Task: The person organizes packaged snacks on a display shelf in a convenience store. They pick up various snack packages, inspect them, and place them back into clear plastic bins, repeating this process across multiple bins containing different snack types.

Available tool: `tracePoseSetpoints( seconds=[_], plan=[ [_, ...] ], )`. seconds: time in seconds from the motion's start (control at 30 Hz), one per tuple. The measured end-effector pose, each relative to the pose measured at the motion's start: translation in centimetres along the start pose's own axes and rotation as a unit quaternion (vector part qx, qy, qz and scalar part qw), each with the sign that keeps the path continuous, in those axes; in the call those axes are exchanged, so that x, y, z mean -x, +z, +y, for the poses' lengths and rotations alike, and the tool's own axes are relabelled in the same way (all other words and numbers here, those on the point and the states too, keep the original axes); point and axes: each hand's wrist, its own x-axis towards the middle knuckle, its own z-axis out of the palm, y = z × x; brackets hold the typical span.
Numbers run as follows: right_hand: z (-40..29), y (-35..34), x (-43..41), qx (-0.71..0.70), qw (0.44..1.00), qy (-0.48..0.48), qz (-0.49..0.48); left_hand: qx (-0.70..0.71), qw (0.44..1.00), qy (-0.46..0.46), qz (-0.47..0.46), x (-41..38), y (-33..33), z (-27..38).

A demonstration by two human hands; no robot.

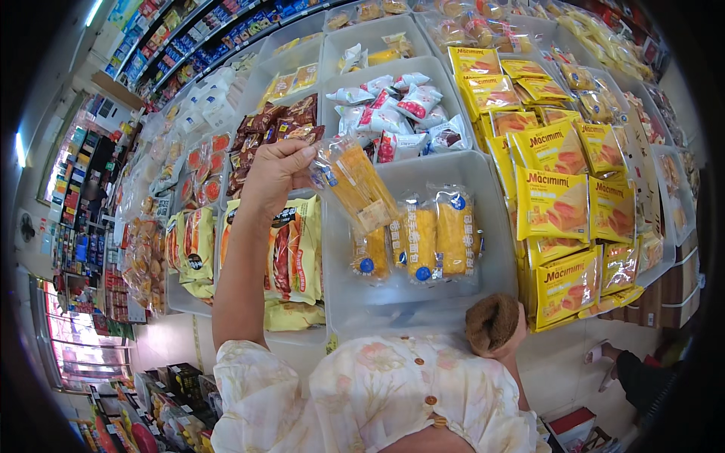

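Note:
My left hand (277, 170) pinches the top corner of a clear-wrapped yellow bread roll (361, 189), which hangs tilted over a translucent plastic bin (391, 308). Several similar wrapped bread rolls (422, 240) stand side by side in that bin, below and right of the held one. At the bin's front right corner, my right hand (514, 334) holds a bunched brown cloth (491, 324); its fingers are partly hidden by the cloth. Yellow pastry packets (552, 204) are stacked right of the bin, close to my right hand.
Behind the bin is another with white and red snack packets (391, 107). To the left lie brown packets (274, 124) and yellow bread bags (291, 243). Stocked shelves (215, 39) rise at the far left. A person's legs (631, 374) show at the lower right, near cardboard boxes (662, 289).

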Motion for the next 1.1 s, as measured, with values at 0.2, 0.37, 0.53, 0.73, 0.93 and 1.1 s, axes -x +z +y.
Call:
tracePoseSetpoints(
  seconds=[0.2, 0.37, 0.53, 0.73, 0.93, 1.1],
  plan=[
    [0.8, 0.1, 0.6, 0.038, 0.999, -0.018, -0.009, 0.013, 1.000, -0.009, -0.010, -0.5, 0.1, -0.8],
    [0.6, 0.3, 0.6, 0.007, 1.000, 0.005, 0.008, 0.010, 0.999, -0.029, -0.023, -0.4, 0.2, -0.9],
    [0.7, 0.2, 0.2, 0.031, 0.999, -0.040, 0.018, 0.006, 0.998, -0.039, -0.038, -0.4, 0.3, -0.8],
    [0.0, 0.1, -0.4, 0.001, 1.000, -0.021, 0.023, 0.124, 0.987, -0.018, -0.098, -0.5, -0.2, -1.1],
    [-1.2, 0.2, -1.5, 0.038, 0.999, -0.023, 0.022, 0.295, 0.953, 0.035, -0.055, -2.8, -0.7, -3.7],
    [-0.1, 0.9, -0.7, 0.046, 0.997, -0.043, 0.051, 0.434, 0.872, -0.033, -0.227, -2.8, -0.2, -3.8]
  ],
)
